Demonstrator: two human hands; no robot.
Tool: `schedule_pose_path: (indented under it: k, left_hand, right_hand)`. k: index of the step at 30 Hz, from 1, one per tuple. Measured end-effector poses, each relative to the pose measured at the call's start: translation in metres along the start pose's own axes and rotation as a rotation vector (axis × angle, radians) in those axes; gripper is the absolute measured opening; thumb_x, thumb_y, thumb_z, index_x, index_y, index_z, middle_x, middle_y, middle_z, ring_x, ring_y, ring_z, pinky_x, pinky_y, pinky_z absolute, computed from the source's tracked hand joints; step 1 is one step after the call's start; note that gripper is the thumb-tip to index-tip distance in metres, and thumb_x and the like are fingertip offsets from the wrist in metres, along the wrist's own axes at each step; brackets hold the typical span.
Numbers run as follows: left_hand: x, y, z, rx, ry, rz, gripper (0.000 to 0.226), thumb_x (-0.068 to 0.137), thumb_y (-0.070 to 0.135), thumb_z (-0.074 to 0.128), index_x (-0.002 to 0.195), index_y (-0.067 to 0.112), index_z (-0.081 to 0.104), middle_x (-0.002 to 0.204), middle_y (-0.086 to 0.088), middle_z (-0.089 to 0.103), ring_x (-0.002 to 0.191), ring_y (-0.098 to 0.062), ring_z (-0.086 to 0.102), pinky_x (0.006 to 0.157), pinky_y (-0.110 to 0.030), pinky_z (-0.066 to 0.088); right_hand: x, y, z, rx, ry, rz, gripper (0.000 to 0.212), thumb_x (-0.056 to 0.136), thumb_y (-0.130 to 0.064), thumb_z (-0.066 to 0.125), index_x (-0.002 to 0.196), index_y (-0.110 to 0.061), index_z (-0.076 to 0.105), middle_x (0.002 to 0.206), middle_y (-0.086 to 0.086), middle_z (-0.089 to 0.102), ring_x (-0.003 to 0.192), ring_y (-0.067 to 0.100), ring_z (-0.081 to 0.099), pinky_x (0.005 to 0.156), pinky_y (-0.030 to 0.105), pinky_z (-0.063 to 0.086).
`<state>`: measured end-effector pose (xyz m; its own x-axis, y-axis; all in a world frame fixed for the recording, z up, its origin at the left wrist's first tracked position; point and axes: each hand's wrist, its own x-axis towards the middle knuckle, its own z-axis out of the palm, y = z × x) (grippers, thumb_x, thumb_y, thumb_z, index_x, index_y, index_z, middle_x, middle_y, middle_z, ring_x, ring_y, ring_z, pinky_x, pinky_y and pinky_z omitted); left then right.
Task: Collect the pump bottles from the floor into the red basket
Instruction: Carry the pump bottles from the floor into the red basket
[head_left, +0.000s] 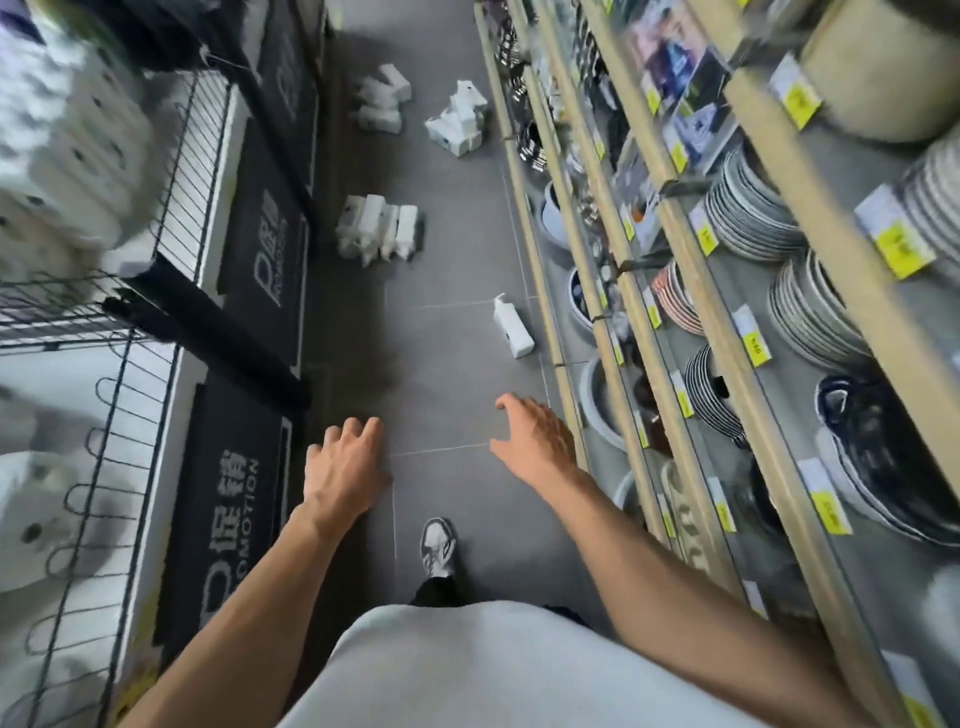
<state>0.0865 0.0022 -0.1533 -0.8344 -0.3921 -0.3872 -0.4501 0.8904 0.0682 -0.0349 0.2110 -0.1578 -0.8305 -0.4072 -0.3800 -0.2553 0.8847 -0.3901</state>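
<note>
at the far left stood a wire rack (171, 171) of blurred white goods, and beside it black promotion mats (228, 499) ran along the aisle edge. the left hand (345, 462) reached out over the grey floor (441, 395), fingers loosely curled, holding nothing. ahead of it a cluster of white pump bottles (379, 231) sat on the floor, with more white heaps (382, 104) farther up the aisle. a shoe (439, 545) showed between the arms. a single pump bottle (511, 325) sat on the floor close to the shelf foot, ahead of the right hand (535, 441), which was spread, relaxed and empty. on the right, shelves (675, 249) held stacked plates (748, 213).
</note>
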Motion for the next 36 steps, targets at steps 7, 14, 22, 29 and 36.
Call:
schedule_pose_path:
  k: [7,14,22,29,36]
  left_hand:
    - [0.096,-0.01,-0.046,0.031,0.029,0.105,0.069,0.082,0.045,0.076,0.139,0.027,0.042,0.131,-0.004,0.051,0.12,-0.029,0.05,0.096,-0.046,0.046]
    - [0.181,0.004,-0.082,0.042,0.032,0.164,0.067,0.082,0.043,0.076,0.138,0.027,0.043,0.133,-0.004,0.05,0.119,-0.029,0.049,0.095,-0.044,0.044]
    - [0.268,0.06,-0.102,0.051,-0.007,0.147,0.067,0.083,0.043,0.074,0.14,0.028,0.043,0.135,-0.004,0.048,0.122,-0.028,0.047,0.097,-0.043,0.043]
    - [0.332,0.088,-0.135,0.046,0.005,0.077,0.07,0.081,0.044,0.075,0.142,0.028,0.043,0.136,-0.004,0.047,0.124,-0.029,0.047,0.097,-0.043,0.042]
    - [0.385,0.085,-0.156,0.032,-0.011,0.023,0.07,0.082,0.044,0.076,0.143,0.031,0.043,0.137,-0.003,0.047,0.125,-0.028,0.047,0.098,-0.044,0.043]
  right_hand:
    - [0.076,-0.026,-0.03,-0.048,0.021,0.036,0.048,0.088,-0.031,0.07,0.132,-0.025,0.052,0.135,0.0,0.059,0.122,0.028,0.054,0.1,0.039,0.045]
    - [0.148,-0.03,-0.061,-0.026,0.063,0.073,0.045,0.087,-0.03,0.072,0.129,-0.024,0.055,0.131,0.002,0.06,0.121,0.027,0.055,0.098,0.038,0.046]
    - [0.239,0.008,-0.098,-0.02,0.087,0.059,0.042,0.086,-0.026,0.07,0.127,-0.024,0.057,0.129,0.001,0.063,0.118,0.027,0.056,0.096,0.038,0.046]
    - [0.32,0.028,-0.131,-0.051,0.014,0.035,0.043,0.087,-0.029,0.07,0.127,-0.025,0.055,0.127,0.001,0.062,0.117,0.027,0.055,0.091,0.036,0.046]
    - [0.386,0.021,-0.15,-0.057,-0.027,0.017,0.044,0.086,-0.028,0.07,0.128,-0.025,0.055,0.129,0.002,0.059,0.119,0.026,0.054,0.092,0.036,0.047]
